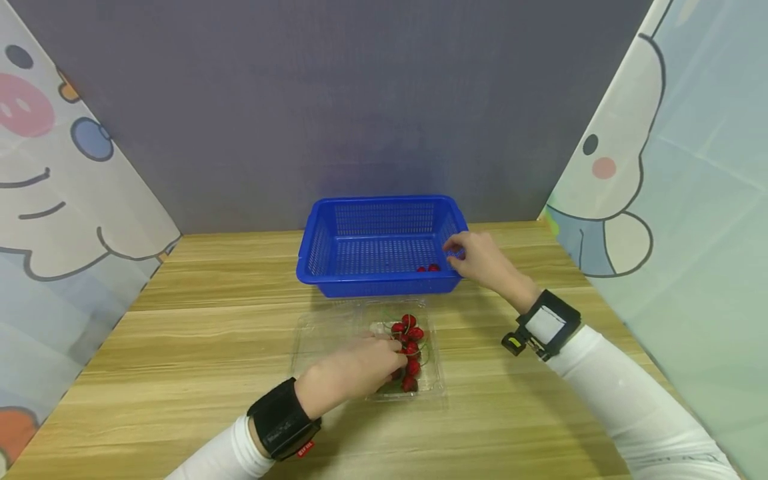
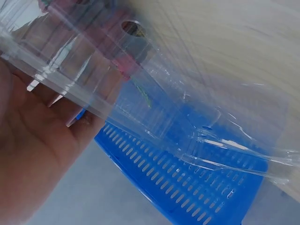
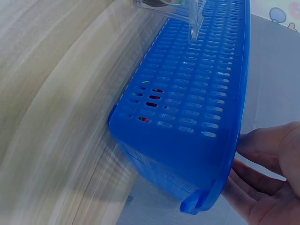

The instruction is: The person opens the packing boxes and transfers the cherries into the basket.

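A clear plastic clamshell box (image 1: 441, 383) holds several red cherries (image 1: 411, 350) with green stems. My left hand (image 1: 354, 367) reaches over its left side, fingers bent down among the cherries; their tips are hidden. In the left wrist view, that hand (image 2: 42, 136) shows partly through the clear wall, close to a blurred cherry (image 2: 124, 65). Behind the box stands a blue slotted basket (image 1: 384, 288), with a few cherries (image 1: 433, 268) in its front right corner. My right hand (image 1: 480, 260) hovers at the basket's right rim, thumb and fingers apart, no item visible between them.
The clamshell's clear lid (image 1: 324, 333) lies folded out to the left on the wooden table (image 1: 210, 347). A dark grey wall (image 1: 372, 100) rises behind the basket. Cartoon-printed panels (image 1: 690, 200) flank the table on both sides.
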Motion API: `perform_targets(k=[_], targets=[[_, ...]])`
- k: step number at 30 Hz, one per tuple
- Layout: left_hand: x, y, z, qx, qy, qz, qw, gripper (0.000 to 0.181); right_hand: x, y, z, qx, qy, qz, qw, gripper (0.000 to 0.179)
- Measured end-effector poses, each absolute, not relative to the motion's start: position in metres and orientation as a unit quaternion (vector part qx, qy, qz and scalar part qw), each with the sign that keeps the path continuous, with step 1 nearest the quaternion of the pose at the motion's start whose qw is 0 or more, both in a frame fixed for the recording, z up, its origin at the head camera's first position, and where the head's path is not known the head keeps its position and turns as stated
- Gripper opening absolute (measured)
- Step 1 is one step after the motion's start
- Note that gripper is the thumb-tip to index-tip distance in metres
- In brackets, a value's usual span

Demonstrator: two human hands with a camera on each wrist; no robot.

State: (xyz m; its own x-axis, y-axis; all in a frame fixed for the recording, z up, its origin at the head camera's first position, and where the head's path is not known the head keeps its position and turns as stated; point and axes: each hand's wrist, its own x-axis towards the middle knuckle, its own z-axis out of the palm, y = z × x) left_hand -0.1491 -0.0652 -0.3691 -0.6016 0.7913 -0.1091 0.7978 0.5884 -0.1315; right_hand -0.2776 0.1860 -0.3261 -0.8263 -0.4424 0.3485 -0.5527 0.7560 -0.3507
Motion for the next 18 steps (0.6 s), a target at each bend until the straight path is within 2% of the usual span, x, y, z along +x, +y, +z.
perform_targets(k=[18], targets=[[-0.1517, -0.0673, -0.3658, 0.471, 0.881, 0.013, 0.044, 0.013, -0.2743, 0.1868, -0.3306, 0.268, -0.93, 0.224, 0.117, 0.013]])
